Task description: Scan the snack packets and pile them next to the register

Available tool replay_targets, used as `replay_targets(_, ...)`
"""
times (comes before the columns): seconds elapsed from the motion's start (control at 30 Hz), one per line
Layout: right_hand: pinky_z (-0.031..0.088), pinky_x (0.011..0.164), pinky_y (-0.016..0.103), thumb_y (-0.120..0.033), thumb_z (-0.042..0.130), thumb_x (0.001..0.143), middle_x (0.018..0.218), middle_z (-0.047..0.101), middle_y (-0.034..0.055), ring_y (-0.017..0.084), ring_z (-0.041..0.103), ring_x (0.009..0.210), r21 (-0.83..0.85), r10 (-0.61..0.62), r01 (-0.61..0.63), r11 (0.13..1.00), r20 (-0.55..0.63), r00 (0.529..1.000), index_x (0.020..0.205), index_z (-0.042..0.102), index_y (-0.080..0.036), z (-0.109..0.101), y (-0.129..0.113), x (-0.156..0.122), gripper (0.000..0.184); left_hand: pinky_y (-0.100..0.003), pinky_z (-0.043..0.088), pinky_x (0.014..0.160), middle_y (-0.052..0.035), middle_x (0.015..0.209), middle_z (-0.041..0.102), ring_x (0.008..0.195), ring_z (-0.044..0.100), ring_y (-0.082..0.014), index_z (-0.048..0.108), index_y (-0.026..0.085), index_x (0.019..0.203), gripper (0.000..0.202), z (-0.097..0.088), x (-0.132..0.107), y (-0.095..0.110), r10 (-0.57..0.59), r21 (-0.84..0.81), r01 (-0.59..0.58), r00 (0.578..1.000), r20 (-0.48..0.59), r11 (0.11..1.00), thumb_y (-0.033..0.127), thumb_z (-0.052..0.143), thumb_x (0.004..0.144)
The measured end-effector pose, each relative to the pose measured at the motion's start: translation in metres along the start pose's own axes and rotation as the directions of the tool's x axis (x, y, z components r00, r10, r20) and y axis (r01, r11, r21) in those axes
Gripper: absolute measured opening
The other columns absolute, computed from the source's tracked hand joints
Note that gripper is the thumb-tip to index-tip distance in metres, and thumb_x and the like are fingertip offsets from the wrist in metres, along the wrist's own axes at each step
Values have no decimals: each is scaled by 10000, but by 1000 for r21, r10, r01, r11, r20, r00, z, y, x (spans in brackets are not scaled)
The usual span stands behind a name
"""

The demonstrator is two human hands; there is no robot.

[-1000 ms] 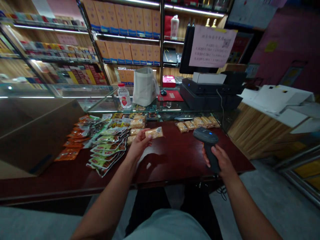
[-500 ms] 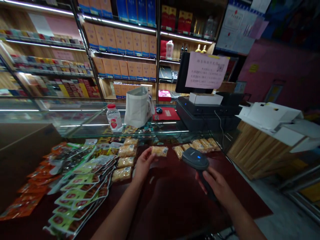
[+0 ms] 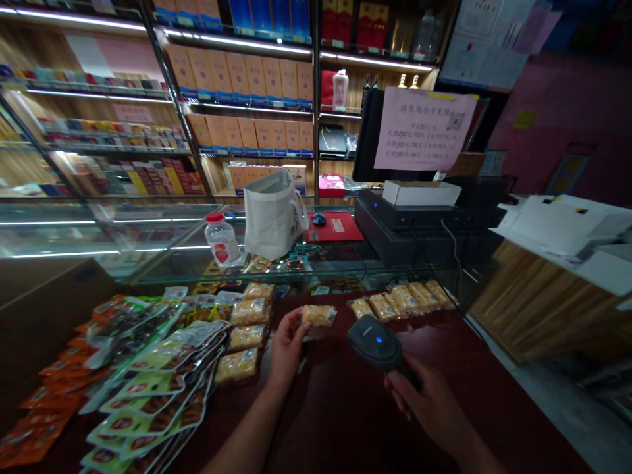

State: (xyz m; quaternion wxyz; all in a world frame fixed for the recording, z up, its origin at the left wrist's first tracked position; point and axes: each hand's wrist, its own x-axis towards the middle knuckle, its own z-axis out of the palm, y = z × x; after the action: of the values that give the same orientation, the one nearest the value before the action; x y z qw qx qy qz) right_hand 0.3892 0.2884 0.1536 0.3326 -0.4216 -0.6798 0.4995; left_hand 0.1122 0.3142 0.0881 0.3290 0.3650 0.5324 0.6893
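My left hand [image 3: 286, 345] pinches a small clear-wrapped yellow snack packet [image 3: 318, 315] and holds it up over the dark red counter [image 3: 345, 408]. My right hand [image 3: 427, 405] grips the handle of a black barcode scanner [image 3: 375, 342] with a blue light on top; its head points toward the packet, a short gap away. Three more yellow packets [image 3: 245, 329] lie in a column left of my left hand. A row of the same packets [image 3: 402, 301] lies at the far right of the counter.
Green and orange snack pouches [image 3: 143, 382] are fanned out on the left. On the glass display case [image 3: 162, 257] behind stand a red-capped bottle [image 3: 222, 240], a white bag [image 3: 271, 214], and a black register with a monitor [image 3: 419, 224]. Stocked shelves fill the back.
The view has tilted upward and closer to the counter. The scanner has moved left, nearer the packet in my left hand. The packet stays held.
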Motion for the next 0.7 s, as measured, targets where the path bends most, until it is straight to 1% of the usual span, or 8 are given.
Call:
replay_targets(0.1, 394, 453, 227, -574, 532, 911, 613, 561, -4, 127, 489, 494, -11, 3, -3, 1000, 3, 1000, 955, 611, -154, -1, 1, -1, 429, -334, 586, 727, -56, 1099, 689, 817, 694, -191, 615, 194, 1077, 428, 0, -2, 1, -16, 40, 16, 1000, -13, 999, 398, 729, 719)
replay_targets(0.17, 395, 453, 231, -577, 530, 910, 613, 568, 1, 132, 495, 499, -27, 5, -5, 1000, 7, 1000, 977, 615, -154, -2, 1, -2, 436, -334, 585, 737, -53, 1136, 678, 798, 699, -185, 618, 204, 1083, 415, 1, -3, 1, -16, 68, 18, 1000, -21, 998, 393, 722, 728)
replay_targets(0.33, 388, 452, 239, -575, 541, 901, 616, 581, 3, 138, 503, 490, -31, -2, 1, 1000, -5, 1000, 939, 632, -180, -6, 1, -7, 408, -333, 580, 770, -55, 1156, 678, 855, 706, -203, 619, 222, 1113, 412, 1, -7, 0, -11, 102, 13, 1000, -21, 995, 405, 706, 754)
replay_targets(0.5, 388, 452, 236, -550, 544, 904, 605, 565, -3, 135, 491, 486, -33, -5, 4, 999, -14, 1000, 906, 626, -183, -10, 1, -12, 376, -353, 571, 799, -73, 1201, 666, 822, 712, -202, 610, 225, 1138, 439, 1, -8, -4, -14, 106, 18, 999, -39, 994, 406, 714, 753)
replay_targets(0.57, 381, 454, 234, -532, 541, 912, 586, 550, -13, 128, 479, 477, -27, -8, 8, 1000, -14, 1000, 908, 623, -179, -12, 0, -15, 363, -357, 567, 809, -70, 1180, 676, 814, 711, -202, 617, 225, 1136, 426, 3, -10, -1, 7, 131, -3, 1000, -30, 991, 398, 710, 758)
replay_targets(0.7, 380, 462, 230, -537, 535, 916, 576, 535, -20, 119, 475, 476, -14, -22, 22, 1000, 2, 1000, 863, 607, -176, -17, -2, -21, 372, -374, 568, 832, -72, 1175, 684, 885, 709, -233, 632, 216, 1125, 414, 10, -14, 10, 32, 160, -29, 999, -14, 987, 396, 702, 759)
